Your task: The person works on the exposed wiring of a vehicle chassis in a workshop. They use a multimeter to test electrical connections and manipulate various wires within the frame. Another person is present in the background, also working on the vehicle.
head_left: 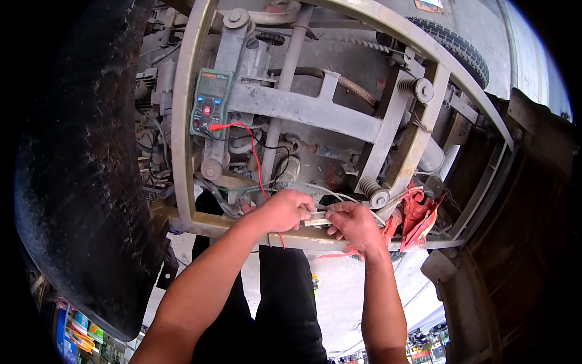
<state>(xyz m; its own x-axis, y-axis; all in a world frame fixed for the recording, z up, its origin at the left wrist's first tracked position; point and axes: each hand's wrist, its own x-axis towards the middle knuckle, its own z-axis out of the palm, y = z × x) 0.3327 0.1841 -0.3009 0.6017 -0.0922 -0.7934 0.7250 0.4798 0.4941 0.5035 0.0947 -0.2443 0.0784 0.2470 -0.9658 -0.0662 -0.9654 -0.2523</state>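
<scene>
Close together over the near frame rail, my left hand and my right hand both pinch with closed fingers. Between them is a short pale wire piece, gripped at either end; its exact kind is partly hidden by my fingers. Pale wires run past the hands toward the right. A green-cased multimeter rests on the frame at the upper left. Its red test lead and black test lead come down to my left hand, and the red one's end hangs below the rail.
A metal vehicle frame with crossbars surrounds the work. Coil springs and a crumpled red plastic bag are at the right. A dark curved panel stands at the left, a rusty one at the right. A tyre lies beyond.
</scene>
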